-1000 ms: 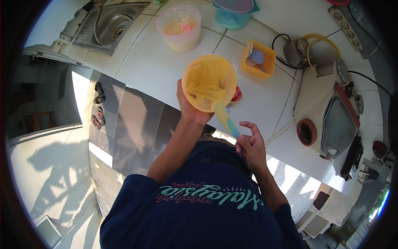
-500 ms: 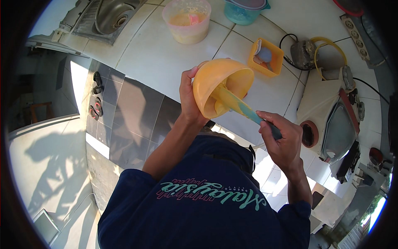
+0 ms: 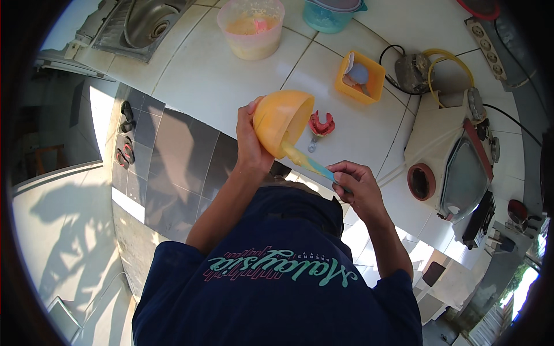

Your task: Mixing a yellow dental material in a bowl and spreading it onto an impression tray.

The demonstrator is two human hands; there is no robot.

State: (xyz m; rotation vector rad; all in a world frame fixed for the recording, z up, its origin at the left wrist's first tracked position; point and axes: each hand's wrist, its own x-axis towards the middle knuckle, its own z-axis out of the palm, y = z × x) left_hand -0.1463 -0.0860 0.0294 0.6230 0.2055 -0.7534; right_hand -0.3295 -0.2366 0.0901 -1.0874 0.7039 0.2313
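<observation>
Both hands work together: the left hand clasps the tilted yellow bowl above the worktop, so the right hand, its grip pinched on the spatula, can scrape inside.

One yellow bowl, one spatula, two tubs (pink, teal), one sink

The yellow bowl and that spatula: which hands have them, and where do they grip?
The left hand grips the tilted yellow bowl by its outer wall near the rim. The right hand pinches the spatula at its blue handle end.
</observation>
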